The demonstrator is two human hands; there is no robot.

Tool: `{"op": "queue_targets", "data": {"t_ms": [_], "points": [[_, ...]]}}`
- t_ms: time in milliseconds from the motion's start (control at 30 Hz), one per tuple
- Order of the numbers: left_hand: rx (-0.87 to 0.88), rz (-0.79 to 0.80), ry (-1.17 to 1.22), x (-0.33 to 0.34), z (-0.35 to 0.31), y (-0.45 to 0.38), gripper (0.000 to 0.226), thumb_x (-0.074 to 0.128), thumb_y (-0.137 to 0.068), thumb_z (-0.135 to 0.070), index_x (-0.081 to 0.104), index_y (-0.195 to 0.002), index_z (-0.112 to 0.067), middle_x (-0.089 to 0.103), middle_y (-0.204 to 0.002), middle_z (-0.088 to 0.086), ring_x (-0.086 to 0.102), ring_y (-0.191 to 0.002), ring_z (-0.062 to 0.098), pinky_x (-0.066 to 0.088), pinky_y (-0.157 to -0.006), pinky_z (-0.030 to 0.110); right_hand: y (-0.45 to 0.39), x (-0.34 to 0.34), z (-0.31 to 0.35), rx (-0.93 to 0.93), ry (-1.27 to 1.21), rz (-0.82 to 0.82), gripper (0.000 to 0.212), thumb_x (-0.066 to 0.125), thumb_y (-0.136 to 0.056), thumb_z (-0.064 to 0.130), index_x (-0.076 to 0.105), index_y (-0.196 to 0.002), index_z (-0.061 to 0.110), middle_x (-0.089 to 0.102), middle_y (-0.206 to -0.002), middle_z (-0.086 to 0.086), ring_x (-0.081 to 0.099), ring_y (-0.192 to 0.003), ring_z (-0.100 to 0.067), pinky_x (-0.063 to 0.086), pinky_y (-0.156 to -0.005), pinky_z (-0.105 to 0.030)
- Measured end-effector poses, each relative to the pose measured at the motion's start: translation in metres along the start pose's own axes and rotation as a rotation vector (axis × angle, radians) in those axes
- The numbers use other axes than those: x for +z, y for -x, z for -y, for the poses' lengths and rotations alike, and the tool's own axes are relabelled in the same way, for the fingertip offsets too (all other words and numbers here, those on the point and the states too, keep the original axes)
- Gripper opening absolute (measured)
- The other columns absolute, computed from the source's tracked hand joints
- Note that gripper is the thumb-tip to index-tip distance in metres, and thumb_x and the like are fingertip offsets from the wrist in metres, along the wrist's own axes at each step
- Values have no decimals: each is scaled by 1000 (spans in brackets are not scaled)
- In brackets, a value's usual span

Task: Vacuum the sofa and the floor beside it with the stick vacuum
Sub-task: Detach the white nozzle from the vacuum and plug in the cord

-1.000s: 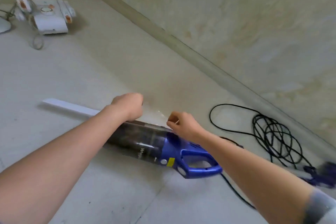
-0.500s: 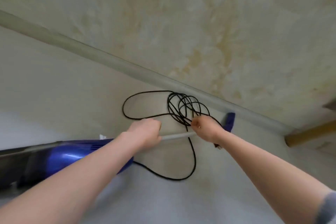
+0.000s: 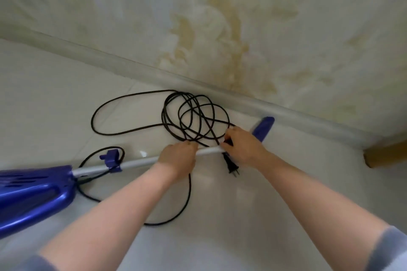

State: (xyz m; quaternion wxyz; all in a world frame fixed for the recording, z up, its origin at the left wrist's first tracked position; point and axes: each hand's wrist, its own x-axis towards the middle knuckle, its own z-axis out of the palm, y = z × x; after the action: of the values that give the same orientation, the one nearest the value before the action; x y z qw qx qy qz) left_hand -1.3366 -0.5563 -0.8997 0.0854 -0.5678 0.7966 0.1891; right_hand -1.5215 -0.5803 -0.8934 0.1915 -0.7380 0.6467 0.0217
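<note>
Pale glossy tiled floor (image 3: 55,86) meets a grey skirting strip (image 3: 136,70) running diagonally along the wall base. Above the skirting, cream marble-look wall (image 3: 286,28) with yellow-brown veining. At the skirting's right end, a tan wooden furniture edge (image 3: 383,156); soft even light.

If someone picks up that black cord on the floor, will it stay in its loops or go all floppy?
Probably floppy: the black cord lies in loose, uneven loops on the floor, so it would likely sag and dangle. The loops overlap, so it may tangle. The plug at its end would likely swing.
</note>
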Motion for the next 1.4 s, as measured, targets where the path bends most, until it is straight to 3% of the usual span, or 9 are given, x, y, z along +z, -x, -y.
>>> {"op": "queue_targets", "data": {"t_ms": [333, 467, 633, 767, 933, 1033, 1167, 1300, 1400], "points": [[203, 436, -173, 7, -32, 22, 30, 66, -88, -31, 64, -112, -12, 64, -110, 6, 61, -101, 27, 45, -71, 30, 41, 20, -21, 132, 2, 257, 41, 56, -93, 41, 41, -63, 18, 49, -65, 2, 48, -59, -12, 39, -54, -27], [170, 702, -125, -11, -30, 3, 35, 58, -92, -45, 67, -87, -11, 66, -85, 0, 63, -83, 19, 51, -76, 32, 55, 31, -15, 168, -6, 70, 38, 56, -93, 38, 38, -65, 22, 46, -67, 6, 49, -63, -12, 31, -47, -23], [166, 20, -269, -50, -20, -46, 14, 46, -96, -18, 56, -88, -13, 54, -81, 0, 55, -77, 19, 38, -59, 28, 43, 36, 0, 159, -34, -142, 28, 53, -95, 37, 53, -106, 11, 56, -102, -6, 54, -94, -21, 39, -65, -28], [114, -95, -204, -33, -3, -57, 26, 49, -94, -15, 54, -120, -12, 56, -117, 6, 55, -107, 25, 42, -72, 31, 29, 50, 13, 159, 14, -95, 29, 53, -95, 27, 48, -117, 8, 56, -114, -10, 54, -104, -25, 39, -73, -29], [87, -143, -247, 7, 20, -55, 41, 53, -94, -24, 44, -132, -11, 49, -129, 9, 48, -119, 28, 36, -102, 37, 27, 60, 15, 170, 3, -78, 16, 52, -88, 4, 47, -102, 11, 62, -103, -10, 58, -85, -23, 33, -56, -25], [120, -187, -290, 22, 28, -56, 39, 53, -95, -18, 45, -132, -12, 49, -129, 8, 51, -114, 26, 39, -99, 35, 26, 62, 8, 187, -198, -177, 14, 56, -88, 8, 43, -89, 13, 55, -89, -5, 50, -74, -15, 28, -47, -18], [66, -149, -69, 19, 36, -54, 36, 55, -95, -18, 44, -128, -8, 46, -123, 12, 59, -94, 27, 47, -72, 32, 28, 38, 1, 237, -671, -472, 9, 65, -87, 6, 59, -90, 12, 59, -88, 0, 57, -77, -11, 44, -62, -8], [49, -67, 207, -7, 30, -57, 19, 50, -99, -20, 53, -111, -6, 62, -104, 10, 59, -89, 24, 46, -71, 30, 30, -13, 9, 361, -1388, -576, 8, 73, -82, 4, 69, -87, 9, 66, -77, -3, 62, -68, -11, 54, -70, -18], [106, -96, 522, -31, 14, -55, 13, 54, -97, -15, 52, -110, -11, 62, -91, 5, 60, -79, 19, 47, -73, 30, 31, -51, 16, 320, -1838, -634, 5, 68, -86, 3, 67, -88, 7, 65, -83, -3, 61, -80, -10, 52, -88, -23]]}}
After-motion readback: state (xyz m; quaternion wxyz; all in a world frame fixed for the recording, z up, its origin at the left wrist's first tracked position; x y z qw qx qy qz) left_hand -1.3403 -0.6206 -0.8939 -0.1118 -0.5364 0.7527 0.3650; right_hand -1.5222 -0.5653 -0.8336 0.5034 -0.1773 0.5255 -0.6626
